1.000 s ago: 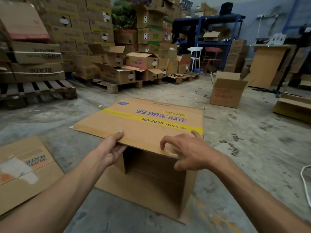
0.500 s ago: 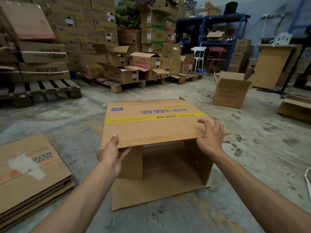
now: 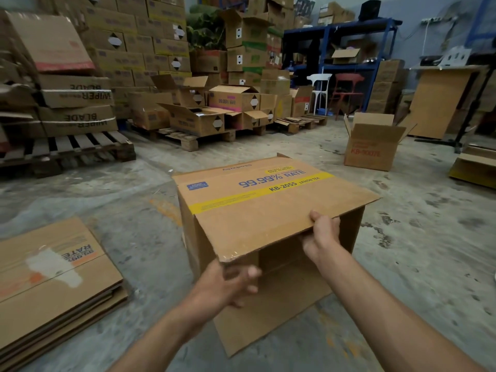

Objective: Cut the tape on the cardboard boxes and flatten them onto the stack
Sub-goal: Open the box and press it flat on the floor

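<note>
A brown cardboard box (image 3: 263, 205) with a yellow stripe and blue "99.99% RATE" print lies on its side on the concrete floor, its open end facing me. My right hand (image 3: 320, 237) grips the near edge of its upper flap, thumb on top. My left hand (image 3: 228, 284) sits just below the flap's near left corner, fingers curled, touching or nearly touching the edge; I cannot tell whether it grips. A stack of flattened boxes (image 3: 51, 277) lies on the floor at the left.
Wooden pallets (image 3: 67, 149) with stacked cartons line the left and back. An open box (image 3: 371, 143) stands at the right, another flat carton (image 3: 475, 167) at the far right edge. Blue shelving (image 3: 335, 44), a white chair and a red chair stand behind.
The box has turned clockwise and come closer. My right hand moved from the flap's far right corner to its near edge. My left hand dropped below the flap's near corner.
</note>
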A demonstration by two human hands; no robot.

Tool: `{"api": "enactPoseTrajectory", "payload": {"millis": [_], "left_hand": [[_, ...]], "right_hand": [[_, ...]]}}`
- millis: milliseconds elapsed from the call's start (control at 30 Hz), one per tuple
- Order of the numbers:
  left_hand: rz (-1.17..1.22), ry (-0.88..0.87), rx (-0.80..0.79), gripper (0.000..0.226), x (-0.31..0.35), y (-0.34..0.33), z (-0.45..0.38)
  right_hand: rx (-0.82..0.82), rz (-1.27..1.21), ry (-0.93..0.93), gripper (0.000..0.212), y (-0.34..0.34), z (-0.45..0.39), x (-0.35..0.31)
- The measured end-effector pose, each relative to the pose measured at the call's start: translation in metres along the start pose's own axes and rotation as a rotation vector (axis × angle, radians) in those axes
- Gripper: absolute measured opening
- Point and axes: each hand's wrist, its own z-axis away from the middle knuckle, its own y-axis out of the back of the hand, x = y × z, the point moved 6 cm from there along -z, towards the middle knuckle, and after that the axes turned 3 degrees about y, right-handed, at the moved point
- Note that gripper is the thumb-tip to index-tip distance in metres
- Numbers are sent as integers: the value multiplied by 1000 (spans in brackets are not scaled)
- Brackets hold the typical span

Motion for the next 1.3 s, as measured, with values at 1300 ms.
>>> {"api": "enactPoseTrajectory", "payload": {"millis": [1300], "left_hand": [[-35, -113, 960, 64, -61, 125, -69]], "right_hand": [[193, 672, 462, 49, 123, -36, -22]]}}
